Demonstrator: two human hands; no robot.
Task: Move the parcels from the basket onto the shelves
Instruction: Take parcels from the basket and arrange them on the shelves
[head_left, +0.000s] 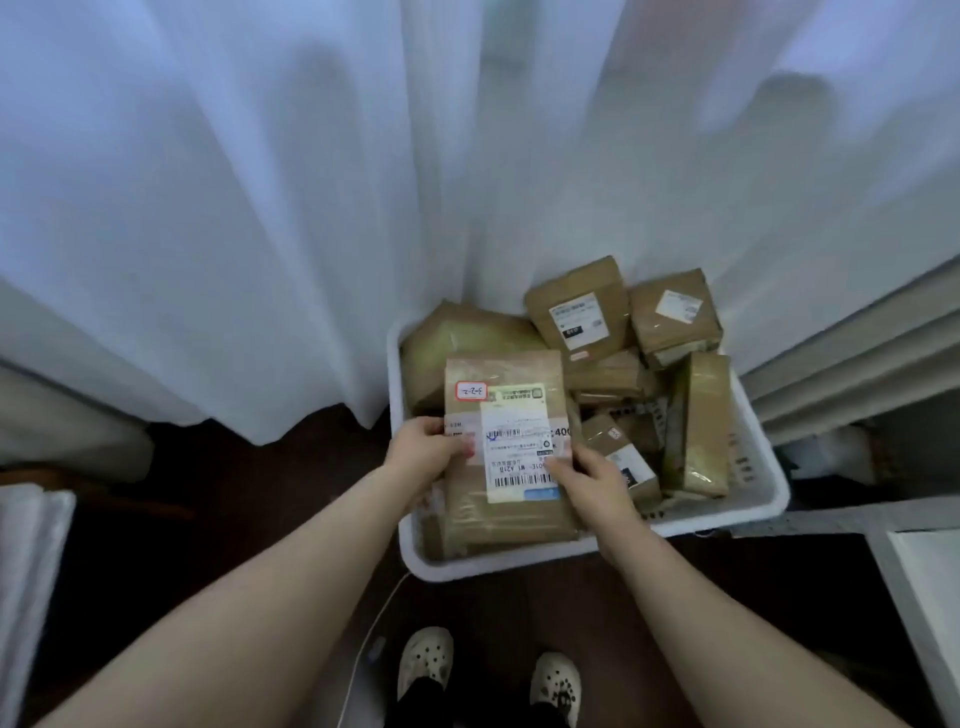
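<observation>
A white plastic basket stands on the dark floor and holds several brown taped parcels. The nearest is a flat brown parcel with a white shipping label and a small red-framed sticker. My left hand grips its left edge, thumb on top. My right hand grips its right edge at the label. Behind it lie a parcel with a black-and-white label and another brown parcel; a third parcel stands on edge at the right.
White curtains hang right behind the basket. A white shelf unit or sill rises at the right, with a white surface at the lower right. A thin white cable runs over the floor by my feet.
</observation>
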